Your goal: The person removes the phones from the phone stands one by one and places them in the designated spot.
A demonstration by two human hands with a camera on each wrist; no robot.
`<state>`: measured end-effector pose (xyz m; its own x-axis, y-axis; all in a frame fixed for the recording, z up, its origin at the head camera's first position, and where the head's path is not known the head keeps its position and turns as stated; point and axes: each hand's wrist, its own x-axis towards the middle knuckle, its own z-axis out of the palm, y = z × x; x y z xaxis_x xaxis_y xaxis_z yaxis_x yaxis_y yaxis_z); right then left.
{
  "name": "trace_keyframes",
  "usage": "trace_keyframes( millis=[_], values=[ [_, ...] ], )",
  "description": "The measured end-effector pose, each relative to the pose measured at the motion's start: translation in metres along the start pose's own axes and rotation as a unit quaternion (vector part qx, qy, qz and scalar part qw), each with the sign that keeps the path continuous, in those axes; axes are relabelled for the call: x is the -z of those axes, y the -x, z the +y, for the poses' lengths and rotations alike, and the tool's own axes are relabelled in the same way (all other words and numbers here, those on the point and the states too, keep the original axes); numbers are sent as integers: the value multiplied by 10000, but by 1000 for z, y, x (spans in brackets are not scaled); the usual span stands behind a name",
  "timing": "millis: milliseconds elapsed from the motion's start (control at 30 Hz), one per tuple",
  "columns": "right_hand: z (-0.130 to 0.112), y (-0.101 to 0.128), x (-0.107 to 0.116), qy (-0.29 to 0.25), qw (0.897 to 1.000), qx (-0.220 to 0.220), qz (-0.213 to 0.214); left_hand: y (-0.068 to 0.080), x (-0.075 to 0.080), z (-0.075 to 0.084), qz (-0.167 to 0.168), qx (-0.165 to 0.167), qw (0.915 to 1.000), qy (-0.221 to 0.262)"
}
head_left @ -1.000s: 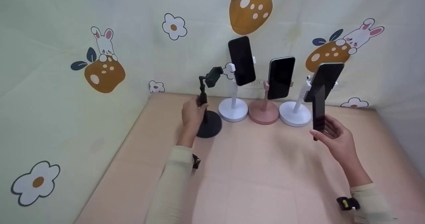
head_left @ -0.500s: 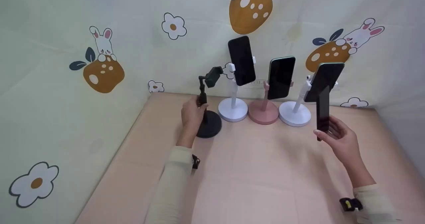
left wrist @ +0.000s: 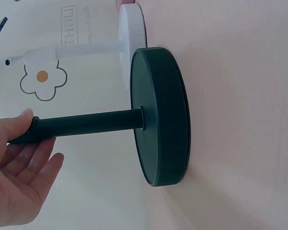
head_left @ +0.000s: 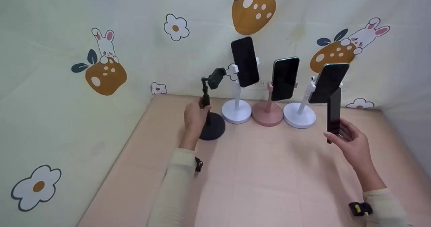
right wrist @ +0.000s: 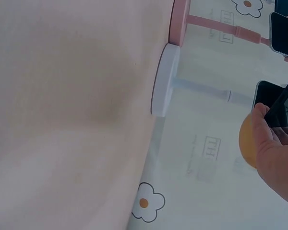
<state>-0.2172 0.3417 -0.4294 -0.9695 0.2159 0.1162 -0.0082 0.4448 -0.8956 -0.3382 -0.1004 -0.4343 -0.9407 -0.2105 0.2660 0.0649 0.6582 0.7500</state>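
Holding, left side: our left hand (head_left: 194, 116) stays wrapped round the post of the dark green stand (head_left: 211, 126); in the left wrist view the thumb and fingers (left wrist: 24, 125) close on the upper post while the round base (left wrist: 161, 117) sits flat on the bench (head_left: 262, 173).
Holding, right side: our right hand (head_left: 350, 144) grips the loose phone (head_left: 334, 114) upright, edge on to the head camera, fingers curled round its lower end.
Change, phone: across the last second we see the loose phone drift to our right and a little higher, now just in front of the rightmost mounted phone (head_left: 328, 82), away from the dark green stand.
Change, left hand: none that we can make out; same grasp, same place on the post.
Stand clamp: the dark green cradle (head_left: 216, 77) at the top is empty and tilted.
Row behind: white stand (head_left: 236, 114) with phone (head_left: 245, 61); pink stand (head_left: 268, 114) with phone (head_left: 285, 78); second white stand (head_left: 299, 116) with the rightmost mounted phone.
Reading: we judge the phone is being turned or readied in the hand, not yet carried toward the empty cradle; the two remain well apart.
Backdrop: pale cloth printed with rabbits and flowers (head_left: 176, 27).
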Motion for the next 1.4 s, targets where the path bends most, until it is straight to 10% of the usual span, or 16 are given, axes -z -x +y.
trace_keyframes(
  millis=[1400],
  values=[
    [25,-18,23,688,9867,-1176,889,0,0,0,12,16,10000,-79]
  ],
)
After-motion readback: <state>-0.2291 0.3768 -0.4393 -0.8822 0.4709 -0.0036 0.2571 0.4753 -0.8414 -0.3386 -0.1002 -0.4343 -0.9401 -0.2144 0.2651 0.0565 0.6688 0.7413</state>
